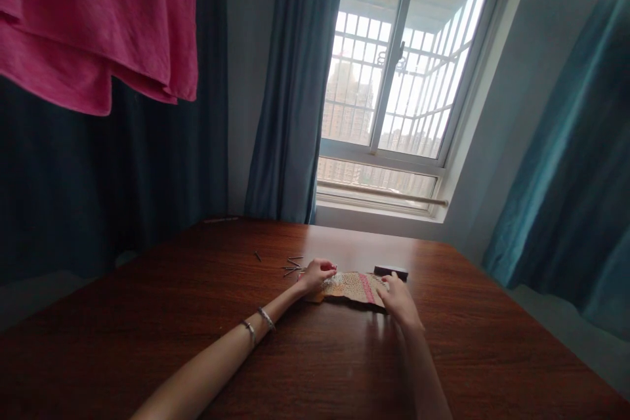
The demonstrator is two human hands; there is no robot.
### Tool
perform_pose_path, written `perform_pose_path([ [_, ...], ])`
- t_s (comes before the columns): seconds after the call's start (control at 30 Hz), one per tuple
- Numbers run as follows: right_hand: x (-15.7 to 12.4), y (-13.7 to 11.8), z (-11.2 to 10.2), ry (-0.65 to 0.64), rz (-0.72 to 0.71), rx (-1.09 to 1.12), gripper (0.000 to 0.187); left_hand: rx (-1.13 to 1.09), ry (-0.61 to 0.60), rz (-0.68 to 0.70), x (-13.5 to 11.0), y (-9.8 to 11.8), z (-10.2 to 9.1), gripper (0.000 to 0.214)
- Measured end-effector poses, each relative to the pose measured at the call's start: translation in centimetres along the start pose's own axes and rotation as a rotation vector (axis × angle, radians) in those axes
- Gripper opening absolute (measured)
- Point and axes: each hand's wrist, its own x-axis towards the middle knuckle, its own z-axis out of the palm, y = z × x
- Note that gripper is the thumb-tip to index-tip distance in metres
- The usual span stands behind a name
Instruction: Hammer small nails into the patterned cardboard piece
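Observation:
A strip of brown cardboard (350, 286) lies flat on the table, covered in small dots of white, orange and brown with a pink band near its right end. Over its left end is my left hand (316, 275), thumb and fingertips pinched together; what they hold, if anything, is too small to name. My right hand (401, 302) rests at the right end of the cardboard with its fingers apart. Just behind the fingers lies a dark narrow bar (380, 270). Several thin dark sticks (291, 268) lie left of my left hand.
The glossy brown wooden table (315, 367) reaches to the wall. One more dark stick (257, 255) lies farther left. Behind stand a blue curtain (290, 92) and a barred window (384, 79). A pink cloth (108, 20) hangs at upper left.

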Motion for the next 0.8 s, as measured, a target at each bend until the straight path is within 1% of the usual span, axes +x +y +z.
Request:
perform_pose_path([
  [0.07, -2.7, 1.5, -1.7, 0.043, 0.160, -0.254, 0.032, -0.012, 0.003, -0.003, 0.0, 0.1, 0.0, 0.029],
  [0.1, -4.0, 2.0, -2.2, 0.045, 0.223, -0.353, 0.035, -0.018, 0.001, -0.004, 0.0, 0.1, 0.0, 0.029],
  [0.17, -6.3, 2.6, -2.4, 0.033, 0.293, -0.492, 0.039, -0.027, 0.000, -0.009, -0.1, 0.0, 0.0, 0.029],
  [0.27, -8.1, 2.9, -1.6, 0.007, 0.280, -0.624, 0.036, -0.026, -0.001, -0.002, 0.0, -0.1, 0.0, 0.029],
  [0.33, -8.3, 2.9, -1.1, -0.002, 0.254, -0.679, 0.033, -0.014, 0.000, 0.004, 0.0, -0.3, 0.0, 0.028],
  [0.4, -8.2, 3.0, -0.9, -0.017, 0.263, -0.685, 0.032, 0.000, 0.004, 0.001, 0.0, -0.4, 0.0, 0.028],
  [0.5, -7.7, 3.5, -1.3, -0.076, 0.287, -0.559, 0.031, 0.018, 0.019, 0.005, 0.0, -0.5, 0.1, 0.028],
  [0.57, -7.4, 3.8, -1.9, -0.106, 0.296, -0.416, 0.030, 0.034, 0.023, 0.015, 0.0, -0.6, 0.1, 0.028],
  [0.63, -7.1, 3.7, -2.5, -0.097, 0.307, -0.238, 0.029, 0.058, 0.019, 0.019, 0.1, -0.8, 0.0, 0.027],
  [0.73, -7.0, 2.4, -3.1, -0.032, 0.307, 0.124, 0.027, 0.084, 0.002, 0.019, 0.2, -1.1, 0.0, 0.027],
  [0.8, -7.1, 0.9, -3.5, -0.039, 0.327, 0.440, 0.030, 0.088, -0.007, 0.016, 0.3, -1.3, 0.0, 0.027],
])
